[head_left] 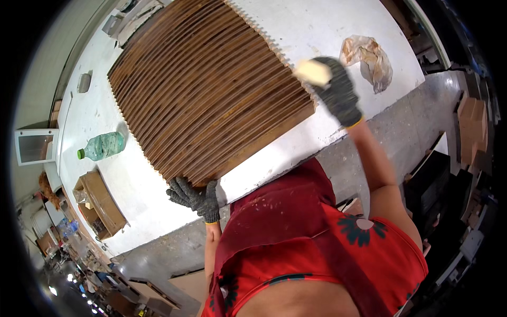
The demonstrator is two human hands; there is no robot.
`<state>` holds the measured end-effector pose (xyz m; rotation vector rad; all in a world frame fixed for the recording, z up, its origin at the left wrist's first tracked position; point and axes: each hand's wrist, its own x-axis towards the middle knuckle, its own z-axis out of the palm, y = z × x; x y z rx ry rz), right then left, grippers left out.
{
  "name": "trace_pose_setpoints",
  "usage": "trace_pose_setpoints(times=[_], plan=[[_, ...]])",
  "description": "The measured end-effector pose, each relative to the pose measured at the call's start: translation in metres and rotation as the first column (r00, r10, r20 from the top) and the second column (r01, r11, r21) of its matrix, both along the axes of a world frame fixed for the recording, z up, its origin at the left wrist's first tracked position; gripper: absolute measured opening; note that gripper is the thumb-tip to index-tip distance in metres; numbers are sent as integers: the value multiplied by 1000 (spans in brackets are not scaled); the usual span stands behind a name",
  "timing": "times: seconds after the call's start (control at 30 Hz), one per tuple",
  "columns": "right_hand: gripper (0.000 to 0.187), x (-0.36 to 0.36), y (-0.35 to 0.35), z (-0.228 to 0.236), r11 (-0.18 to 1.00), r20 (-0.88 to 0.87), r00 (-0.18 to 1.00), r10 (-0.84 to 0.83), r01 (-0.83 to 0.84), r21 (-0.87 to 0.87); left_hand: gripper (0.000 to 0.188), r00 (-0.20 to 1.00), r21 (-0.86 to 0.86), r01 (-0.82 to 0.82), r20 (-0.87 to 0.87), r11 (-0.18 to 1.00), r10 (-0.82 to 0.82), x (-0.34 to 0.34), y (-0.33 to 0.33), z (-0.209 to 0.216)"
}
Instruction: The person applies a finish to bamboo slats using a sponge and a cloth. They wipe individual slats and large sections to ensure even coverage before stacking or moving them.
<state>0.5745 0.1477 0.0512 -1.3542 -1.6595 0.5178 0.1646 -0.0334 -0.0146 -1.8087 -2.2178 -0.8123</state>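
Here, a white table [338,24] spreads out under both hands. The widest thing on it is a brown wooden panel [211,90] with long grooves, lying flat between the two hands, its right edge next to the right hand [338,92] and its near left corner at the left hand [195,201]. Well to the left of the left hand and a little nearer the body, a cardboard box [110,201] stands open at the table's edge. Just beyond the right hand and to its right lies a crumpled clear plastic bag [374,63]. Left of the left hand and farther out, a green plastic bottle [105,146] lies on its side. Both hands wear dark gloves with yellow cuffs. The left one has its fingers spread apart, with the panel's corner between fingers and thumb. The right one is closed around a pale block [312,72], which juts from its left side over the panel's right edge; blur hides whether block and panel touch.
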Motion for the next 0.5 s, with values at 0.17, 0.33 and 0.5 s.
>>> trace_pose_setpoints(times=[0.17, 0.33, 0.5], plan=[[37, -153, -79, -17, 845, 145, 841, 521, -532, 57, 103, 1000, -32, 29, 8, 999, -29, 1, -2, 4], [29, -80, -59, -40, 929, -263, 893, 365, -368, 39, 105, 1000, -16, 15, -19, 1000, -15, 2, -1, 5], [36, 26, -16, 5, 998, 238, 971, -34, 47, -46, 106, 1000, -12, 17, -13, 1000, -17, 0, -2, 9]])
